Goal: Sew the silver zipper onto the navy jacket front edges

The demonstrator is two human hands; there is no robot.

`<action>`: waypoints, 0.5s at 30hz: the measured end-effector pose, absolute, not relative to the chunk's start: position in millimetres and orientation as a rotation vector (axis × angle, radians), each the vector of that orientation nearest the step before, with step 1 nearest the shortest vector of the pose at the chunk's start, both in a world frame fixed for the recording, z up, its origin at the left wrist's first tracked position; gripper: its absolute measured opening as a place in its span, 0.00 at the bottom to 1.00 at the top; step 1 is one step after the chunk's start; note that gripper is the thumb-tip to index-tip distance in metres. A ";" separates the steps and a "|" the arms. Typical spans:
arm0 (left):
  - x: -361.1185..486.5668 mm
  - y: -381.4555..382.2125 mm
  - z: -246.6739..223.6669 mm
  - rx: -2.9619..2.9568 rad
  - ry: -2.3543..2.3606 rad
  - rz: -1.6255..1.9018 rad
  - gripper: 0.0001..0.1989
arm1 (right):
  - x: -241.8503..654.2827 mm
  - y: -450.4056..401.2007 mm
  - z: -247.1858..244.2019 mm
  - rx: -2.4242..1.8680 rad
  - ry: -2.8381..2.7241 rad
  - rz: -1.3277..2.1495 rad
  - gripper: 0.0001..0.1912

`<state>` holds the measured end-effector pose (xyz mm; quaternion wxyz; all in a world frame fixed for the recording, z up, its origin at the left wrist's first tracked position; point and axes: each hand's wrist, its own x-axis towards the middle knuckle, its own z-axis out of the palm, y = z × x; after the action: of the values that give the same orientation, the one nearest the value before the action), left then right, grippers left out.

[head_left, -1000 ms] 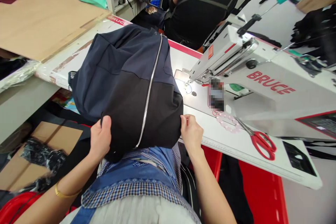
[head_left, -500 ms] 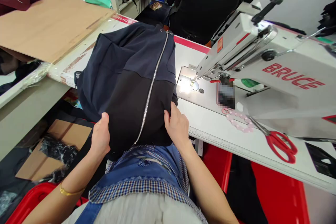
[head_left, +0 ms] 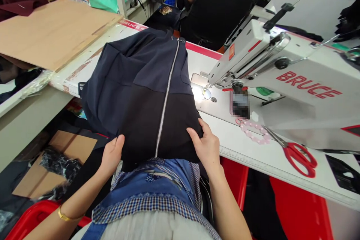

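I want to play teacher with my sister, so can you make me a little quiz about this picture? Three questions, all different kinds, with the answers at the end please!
1. True or false: the left hand and the right hand both hold the cloth.

2. Pick one. What colour are the handles of the scissors?
a) green
b) red
c) yellow

3. Fill in the gap: the big word on the sewing machine is ____.

Key: 1. True. 2. b, red. 3. BRUCE.
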<state>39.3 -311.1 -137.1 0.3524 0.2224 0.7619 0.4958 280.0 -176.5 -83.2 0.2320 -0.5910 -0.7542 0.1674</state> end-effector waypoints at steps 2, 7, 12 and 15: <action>38.7 -320.1 -142.2 0.678 2.022 1.198 0.18 | 295.0 -185.2 -84.4 -1.669 -2.141 0.402 0.25; 16.1 -299.0 -123.5 1.107 2.353 1.198 0.14 | 307.9 -171.5 -72.0 -1.695 -2.153 0.163 0.27; 3.2 -203.0 -83.7 1.801 2.539 0.983 0.27 | 249.1 -118.3 -60.1 -1.656 -2.248 0.085 0.28; 9.4 -160.4 -77.2 1.919 2.481 0.691 0.29 | 224.0 -102.5 -66.6 -1.591 -2.337 0.099 0.23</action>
<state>9.4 -160.4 -77.2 -0.0351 0.5970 0.7721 0.2150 224.0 -102.5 -66.6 0.1556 -0.5554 -0.8161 0.0347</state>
